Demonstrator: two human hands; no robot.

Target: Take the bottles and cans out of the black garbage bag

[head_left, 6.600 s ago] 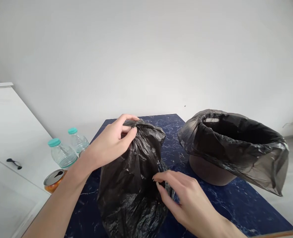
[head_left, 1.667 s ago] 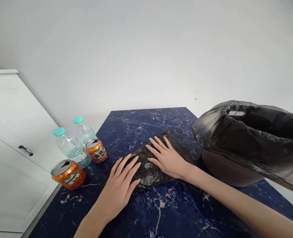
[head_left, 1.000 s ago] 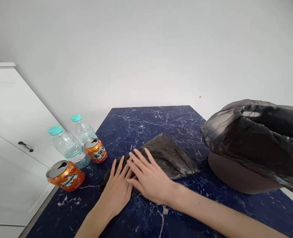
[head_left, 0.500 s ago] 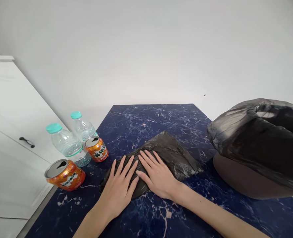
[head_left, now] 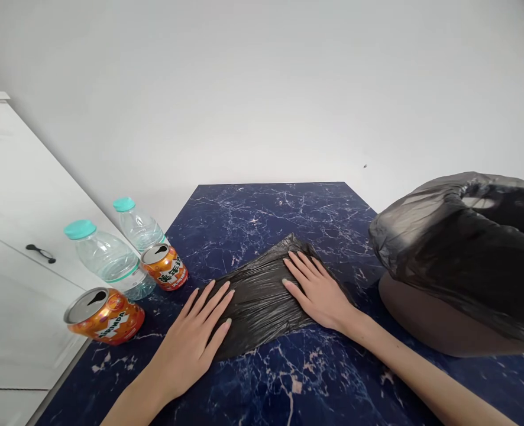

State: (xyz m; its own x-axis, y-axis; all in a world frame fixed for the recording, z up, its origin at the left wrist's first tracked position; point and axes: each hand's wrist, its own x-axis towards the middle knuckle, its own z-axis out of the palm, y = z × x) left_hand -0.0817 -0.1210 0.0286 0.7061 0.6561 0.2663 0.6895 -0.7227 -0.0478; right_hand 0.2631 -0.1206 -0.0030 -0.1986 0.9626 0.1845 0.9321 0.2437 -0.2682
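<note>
A black plastic bag (head_left: 262, 307) lies spread on the blue marbled table, with fine creases running across its middle. My left hand (head_left: 193, 340) rests flat on its left end, fingers stretched out. On the right part of the bag my right hand (head_left: 317, 290) is pressed palm down, its fingers open too. A wide stretch of the bag shows between the two hands. Neither hand grips anything. Left of my left hand stand an orange Mirinda can (head_left: 106, 316) and a second orange can (head_left: 164, 266), both with opened tops.
Behind the cans stand two clear plastic bottles, a nearer bottle (head_left: 111, 260) and a farther bottle (head_left: 142, 225), with turquoise caps. At right is a bin (head_left: 434, 322) lined with a black bag (head_left: 457, 248). A white cabinet (head_left: 18, 195) flanks the table (head_left: 271, 207); a wall rises behind.
My hands, close together before, have slid apart over the black plastic bag: the left to the left, the right to the right. The bag's middle now shows, looking flatter.
</note>
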